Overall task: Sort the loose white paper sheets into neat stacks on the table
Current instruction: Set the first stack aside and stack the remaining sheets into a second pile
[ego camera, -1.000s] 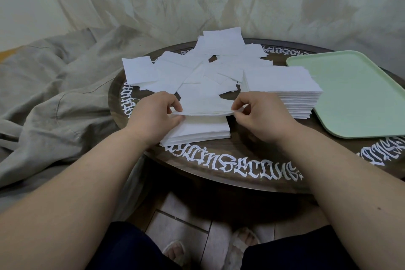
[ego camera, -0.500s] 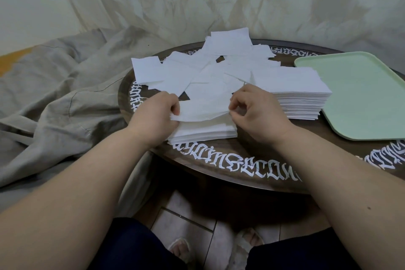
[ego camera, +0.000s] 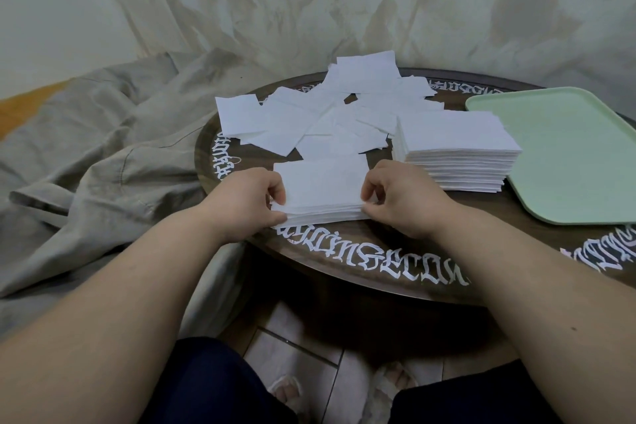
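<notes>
head view shows a round dark table (ego camera: pixel 361 262) with white lettering on its rim, and on it three groups of white paper. nearest to the person lies a low stack (ego camera: pixel 321 189), and both hands are on it: the left hand (ego camera: pixel 249 200) pinches its left edge with curled fingers and thumb, the right hand (ego camera: pixel 399 198) pinches its right edge in the same way. just to the right stands a taller stack (ego camera: pixel 457 151), which looks neat, and beside that a pale green tray (ego camera: pixel 564 155) with nothing on it. behind the low stack the loose sheets (ego camera: pixel 309 117) lie scattered and overlapping, some turned at angles, toward the far side of the table.

i judge that the sheets are very light, thin and soft (they look more like tissue than stiff paper), so one sheet will bend and slide easily and can be disturbed by a small movement of air. it is better to take a sheet at two opposite edges, and to hold a stack from both short sides, pressing a little so that the layers do not slip apart. many loose sheets remain, so the sorting seems about half done
</notes>
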Action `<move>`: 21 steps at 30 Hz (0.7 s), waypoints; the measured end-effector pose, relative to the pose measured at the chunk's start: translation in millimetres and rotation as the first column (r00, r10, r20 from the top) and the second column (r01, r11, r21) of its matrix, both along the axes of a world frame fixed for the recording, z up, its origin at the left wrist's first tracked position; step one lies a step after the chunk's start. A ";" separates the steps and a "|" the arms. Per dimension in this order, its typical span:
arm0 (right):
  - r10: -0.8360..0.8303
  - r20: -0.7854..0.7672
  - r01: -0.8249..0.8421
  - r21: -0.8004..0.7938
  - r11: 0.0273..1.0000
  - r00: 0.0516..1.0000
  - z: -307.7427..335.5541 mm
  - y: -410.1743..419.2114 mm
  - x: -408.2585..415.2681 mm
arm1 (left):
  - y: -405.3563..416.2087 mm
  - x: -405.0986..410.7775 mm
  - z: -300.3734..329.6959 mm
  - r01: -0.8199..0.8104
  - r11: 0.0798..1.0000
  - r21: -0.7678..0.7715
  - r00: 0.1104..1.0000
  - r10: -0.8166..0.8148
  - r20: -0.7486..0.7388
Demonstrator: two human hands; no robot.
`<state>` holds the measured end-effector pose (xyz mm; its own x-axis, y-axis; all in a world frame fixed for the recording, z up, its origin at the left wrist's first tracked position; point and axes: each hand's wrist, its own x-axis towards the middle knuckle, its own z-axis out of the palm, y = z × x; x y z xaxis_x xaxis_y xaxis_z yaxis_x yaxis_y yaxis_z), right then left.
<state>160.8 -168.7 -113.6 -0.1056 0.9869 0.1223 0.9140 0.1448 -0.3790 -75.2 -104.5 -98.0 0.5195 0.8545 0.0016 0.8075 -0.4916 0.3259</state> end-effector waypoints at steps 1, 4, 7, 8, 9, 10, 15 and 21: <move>-0.001 0.000 0.001 -0.010 1.000 1.000 0.3 -0.4 0.5 | -0.5 0.1 0.0 0.001 1.000 -0.009 1.000 -0.001 -0.009; -0.026 -0.033 0.026 -0.001 1.000 0.999 2.1 -0.6 1.4 | -1.0 -0.2 -0.4 -0.010 1.000 -0.028 1.000 0.010 0.001; -0.046 -0.029 0.046 -0.009 0.999 0.999 1.4 0.4 2.6 | -0.2 -0.4 -1.6 -0.016 0.999 -0.028 1.000 0.017 0.008; -0.054 -0.026 0.053 -0.021 0.998 0.998 0.9 0.6 3.1 | 0.3 -0.1 -2.0 -0.013 0.999 -0.033 1.000 0.013 0.005; -0.063 -0.027 0.062 -0.033 0.998 0.998 0.5 0.8 3.7 | 0.5 0.0 -2.4 -0.008 0.999 -0.038 1.000 0.008 -0.003; -0.072 -0.026 0.071 -0.045 0.997 0.997 0.2 0.9 4.0 | 0.8 0.3 -3.2 -0.003 0.999 -0.042 1.000 0.003 -0.014; -0.091 -0.017 0.090 -0.079 0.993 0.996 0.8 -0.9 3.7 | -0.4 2.0 -1.6 0.025 0.999 -0.022 0.996 -0.027 -0.085; -0.074 0.011 0.075 -0.096 0.993 0.997 0.2 0.5 2.1 | -8.7 0.4 -6.9 0.002 0.998 0.067 0.998 0.003 -0.065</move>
